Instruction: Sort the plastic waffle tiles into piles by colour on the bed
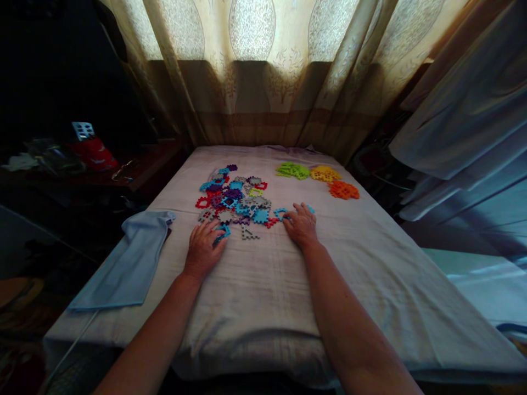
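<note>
A mixed heap of toothed plastic interlocking pieces [236, 197] in blue, grey, purple and red lies on the sheet-covered table. At its near left edge is my left hand [203, 247], fingers apart, with a blue frame-shaped piece [223, 234] between thumb and fingers. My right hand [302, 226] rests palm down at the heap's right side, its fingers spread. Beside its thumb lies a blue open-square piece [280, 213], and another blue piece [311, 209] shows partly behind its fingers. A grey triangular piece [249, 234] sits between the hands.
Sorted piles of green pieces [293, 170], yellow pieces [325, 174] and orange pieces [344, 190] lie at the back right. A light blue cloth [127, 263] covers the table's left edge. A curtain [255, 99] hangs behind; a dark cabinet top [152, 159] stands left.
</note>
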### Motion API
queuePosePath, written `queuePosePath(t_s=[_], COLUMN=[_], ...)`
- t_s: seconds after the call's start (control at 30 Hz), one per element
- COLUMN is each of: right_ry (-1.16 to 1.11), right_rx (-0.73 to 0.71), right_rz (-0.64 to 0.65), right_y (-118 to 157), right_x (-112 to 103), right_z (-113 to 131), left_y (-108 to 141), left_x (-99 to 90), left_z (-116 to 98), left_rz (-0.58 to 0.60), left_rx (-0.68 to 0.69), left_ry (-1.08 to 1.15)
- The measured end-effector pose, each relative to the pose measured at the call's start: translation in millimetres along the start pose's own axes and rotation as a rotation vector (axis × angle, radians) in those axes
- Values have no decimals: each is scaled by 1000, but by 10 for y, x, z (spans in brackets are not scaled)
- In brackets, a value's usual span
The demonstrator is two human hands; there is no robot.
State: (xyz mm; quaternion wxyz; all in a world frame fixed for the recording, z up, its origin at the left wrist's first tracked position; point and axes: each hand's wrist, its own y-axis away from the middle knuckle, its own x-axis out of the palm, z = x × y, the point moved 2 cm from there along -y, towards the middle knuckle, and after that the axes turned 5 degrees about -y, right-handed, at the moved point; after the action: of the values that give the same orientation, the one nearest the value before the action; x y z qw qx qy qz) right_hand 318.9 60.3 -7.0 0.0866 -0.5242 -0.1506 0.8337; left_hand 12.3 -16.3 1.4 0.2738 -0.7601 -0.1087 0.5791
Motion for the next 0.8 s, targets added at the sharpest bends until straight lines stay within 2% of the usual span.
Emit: queuePosePath(t_s=[0.1,0.17,0.3,0.4,0.47,0.8], right_ry=[-40,-56,-31,3,14,50], right_rx=[-34,-19,191,360,408,395], right_rz=[-59,-152,-329,-324,-297,-251], right_y=[-9,-23,-52,-57,-54,-25], right_x=[-3,-33,-123,-154,-155,-110], right_z=[-27,-82,-287,-411,-442,-445], left_y=[-2,0,4,3,0,16], left_x=[10,16,32,40,38,19], left_z=[21,36,58,60,56,57], left_rz=[-11,-27,-40,-27,-16,-7], left_rx=[-1,-8,-23,-32,-39,-24], left_ry=[30,51,90,109,116,130])
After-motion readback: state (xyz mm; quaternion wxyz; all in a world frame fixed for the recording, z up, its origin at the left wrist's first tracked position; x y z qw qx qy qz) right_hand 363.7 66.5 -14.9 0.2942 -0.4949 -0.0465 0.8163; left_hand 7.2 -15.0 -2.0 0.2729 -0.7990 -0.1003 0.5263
